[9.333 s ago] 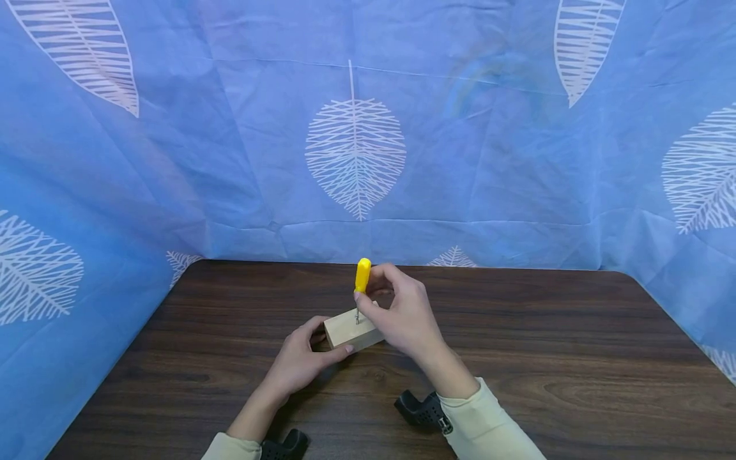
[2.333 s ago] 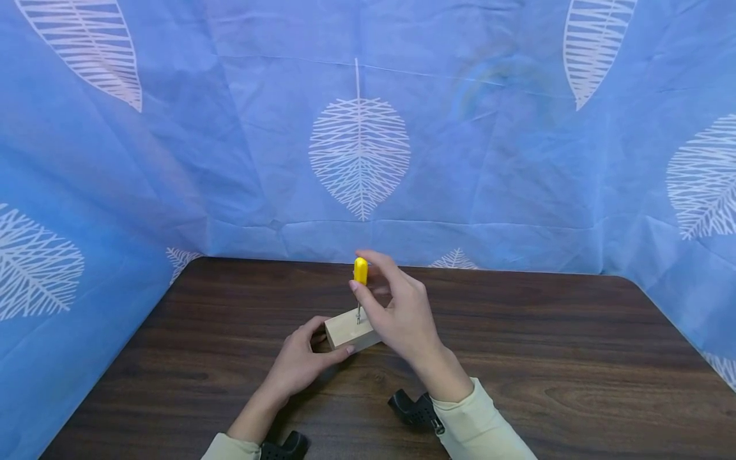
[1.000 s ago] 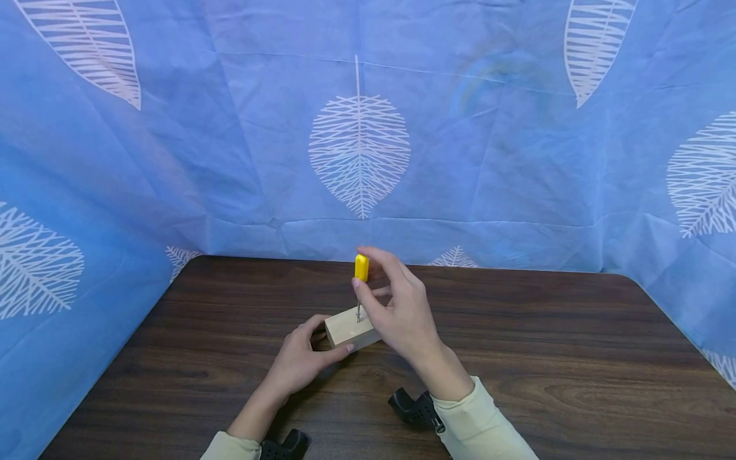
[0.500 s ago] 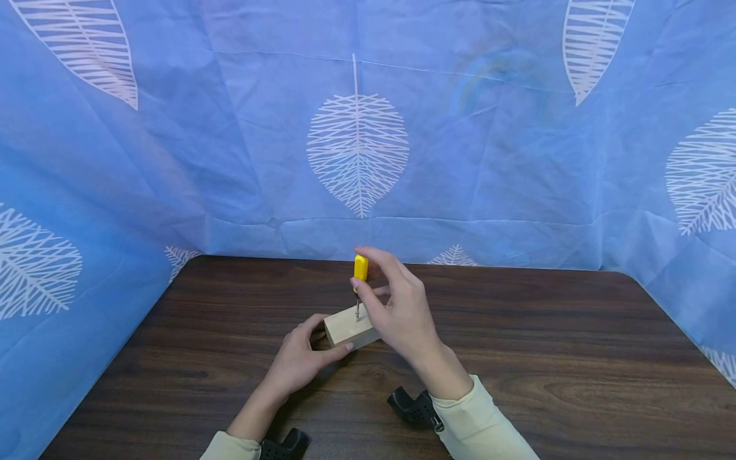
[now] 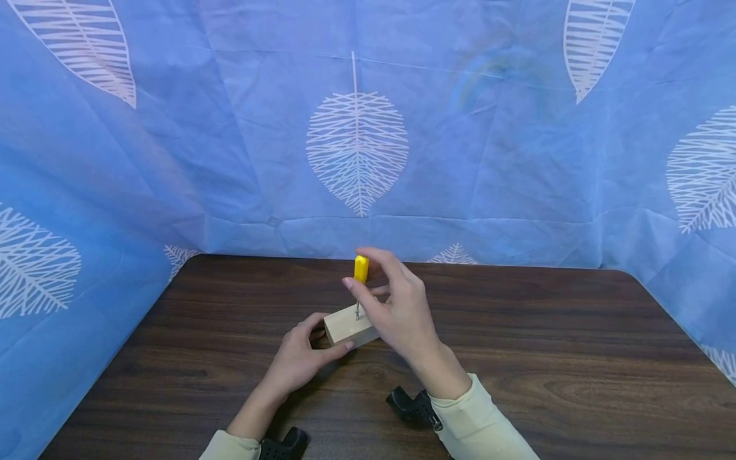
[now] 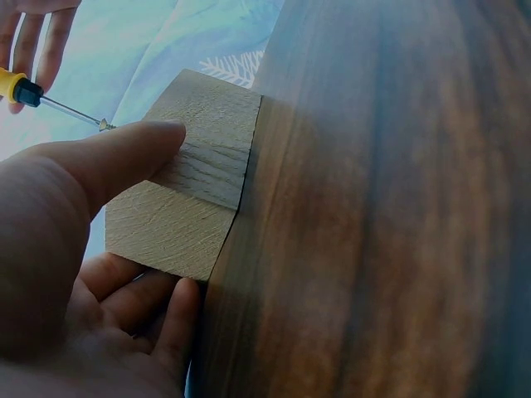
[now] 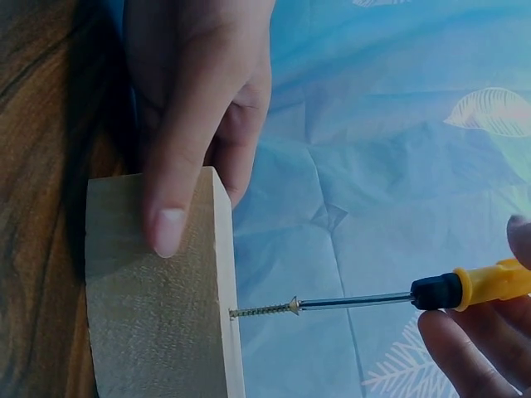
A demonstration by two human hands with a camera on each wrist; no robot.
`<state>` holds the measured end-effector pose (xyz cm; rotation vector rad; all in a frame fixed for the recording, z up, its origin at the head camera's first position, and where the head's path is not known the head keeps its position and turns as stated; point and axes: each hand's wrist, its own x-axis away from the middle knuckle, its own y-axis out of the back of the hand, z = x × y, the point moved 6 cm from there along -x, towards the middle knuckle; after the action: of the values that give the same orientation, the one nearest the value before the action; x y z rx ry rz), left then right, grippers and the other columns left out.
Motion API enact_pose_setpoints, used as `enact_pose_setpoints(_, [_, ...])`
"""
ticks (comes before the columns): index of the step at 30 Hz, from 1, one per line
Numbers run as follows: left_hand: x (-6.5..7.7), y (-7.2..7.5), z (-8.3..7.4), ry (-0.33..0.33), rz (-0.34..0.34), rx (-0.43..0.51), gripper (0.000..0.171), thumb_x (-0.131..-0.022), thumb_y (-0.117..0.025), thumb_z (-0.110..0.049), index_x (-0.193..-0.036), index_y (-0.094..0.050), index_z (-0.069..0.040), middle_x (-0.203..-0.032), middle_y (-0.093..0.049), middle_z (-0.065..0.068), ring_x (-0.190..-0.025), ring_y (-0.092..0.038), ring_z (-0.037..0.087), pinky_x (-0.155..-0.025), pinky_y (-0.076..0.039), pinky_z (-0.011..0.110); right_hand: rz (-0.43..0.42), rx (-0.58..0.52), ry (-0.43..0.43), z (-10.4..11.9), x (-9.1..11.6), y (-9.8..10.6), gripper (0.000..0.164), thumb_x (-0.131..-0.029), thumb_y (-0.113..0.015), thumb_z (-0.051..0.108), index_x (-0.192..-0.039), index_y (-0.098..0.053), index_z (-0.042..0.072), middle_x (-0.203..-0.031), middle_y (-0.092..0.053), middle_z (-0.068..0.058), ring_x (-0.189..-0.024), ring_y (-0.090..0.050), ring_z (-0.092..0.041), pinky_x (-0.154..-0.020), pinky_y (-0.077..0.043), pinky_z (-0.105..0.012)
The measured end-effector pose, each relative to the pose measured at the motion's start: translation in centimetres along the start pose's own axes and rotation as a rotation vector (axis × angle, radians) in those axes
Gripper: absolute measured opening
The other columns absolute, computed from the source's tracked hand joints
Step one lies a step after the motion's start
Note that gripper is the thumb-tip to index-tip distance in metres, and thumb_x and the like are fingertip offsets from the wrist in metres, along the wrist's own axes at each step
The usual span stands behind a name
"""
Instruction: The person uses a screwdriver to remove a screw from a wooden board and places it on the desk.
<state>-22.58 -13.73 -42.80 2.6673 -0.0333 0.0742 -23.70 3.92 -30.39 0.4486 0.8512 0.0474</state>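
Observation:
A pale wooden block (image 5: 347, 327) lies on the dark table, with my left hand (image 5: 300, 358) gripping its left end, thumb on the near side and fingers behind. From the block's top face stands a screw (image 7: 265, 311), its tip in the wood and most of its thread exposed. The tip of a screwdriver (image 7: 357, 301) meets the screw head, the two in one line. Its yellow handle (image 5: 361, 268) is upright in the fingers of my right hand (image 5: 407, 313), the index finger near the top end and the thumb across the lower handle. The right hand hides the block's right end.
The dark wood-grain table (image 5: 546, 345) extends to both sides. Behind it hangs a blue cloth (image 5: 460, 160) with white leaf prints. Black wrist mounts (image 5: 411, 406) sit under both cream sleeves (image 5: 480, 421).
Over the last second my right thumb has slid left across the screwdriver handle. Earlier its grip sat lower on the handle. The left hand and block hold almost still.

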Motion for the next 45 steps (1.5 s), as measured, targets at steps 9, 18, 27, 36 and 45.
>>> enact_pose_setpoints(9, [0.06,0.04,0.06,-0.003,0.002,0.011,0.052,-0.090,-0.089,-0.037,-0.135,-0.070,-0.021,-0.132,-0.073,0.007,-0.125,-0.069,0.030,-0.098,-0.058,0.052,-0.004,-0.004,0.025,0.27,-0.10,-0.01,0.045,-0.099,-0.078,0.007,-0.141,-0.063,0.009,-0.118,-0.074,-0.012,-0.101,-0.076,-0.022,-0.073,-0.064,-0.026])
enact_pose_setpoints(18, [0.08,-0.02,0.09,0.000,0.004,0.023,0.053,-0.090,-0.089,-0.037,-0.136,-0.069,-0.020,-0.133,-0.072,0.008,-0.128,-0.068,0.033,-0.098,-0.058,0.053,0.001,-0.018,0.030,0.25,-0.10,-0.08,0.046,-0.100,-0.077,0.005,-0.143,-0.062,0.009,-0.117,-0.075,-0.013,-0.100,-0.076,-0.022,-0.074,-0.064,-0.026])
enact_pose_setpoints(27, [0.11,-0.02,0.01,0.001,0.007,0.020,0.053,-0.090,-0.089,-0.037,-0.137,-0.069,-0.020,-0.135,-0.072,0.009,-0.130,-0.067,0.035,-0.102,-0.057,0.057,0.011,-0.015,0.003,0.31,-0.07,-0.06,0.047,-0.099,-0.080,0.013,-0.142,-0.063,0.011,-0.118,-0.075,-0.010,-0.102,-0.076,-0.021,-0.073,-0.065,-0.029])
enact_pose_setpoints(36, [0.08,-0.04,0.00,0.006,0.004,0.007,0.053,-0.091,-0.088,-0.038,-0.137,-0.069,-0.020,-0.135,-0.071,0.009,-0.130,-0.067,0.036,-0.102,-0.056,0.057,0.006,0.013,0.023,0.36,-0.13,0.00,0.046,-0.100,-0.078,0.008,-0.142,-0.062,0.009,-0.120,-0.075,-0.012,-0.102,-0.076,-0.022,-0.075,-0.065,-0.027])
enact_pose_setpoints(45, [0.10,-0.10,0.01,0.015,0.006,0.001,0.054,-0.091,-0.088,-0.038,-0.138,-0.069,-0.020,-0.136,-0.071,0.009,-0.131,-0.067,0.036,-0.101,-0.057,0.058,0.020,0.003,0.011,0.24,-0.09,-0.05,0.047,-0.101,-0.077,0.009,-0.144,-0.060,0.010,-0.119,-0.075,-0.013,-0.103,-0.076,-0.023,-0.075,-0.066,-0.032])
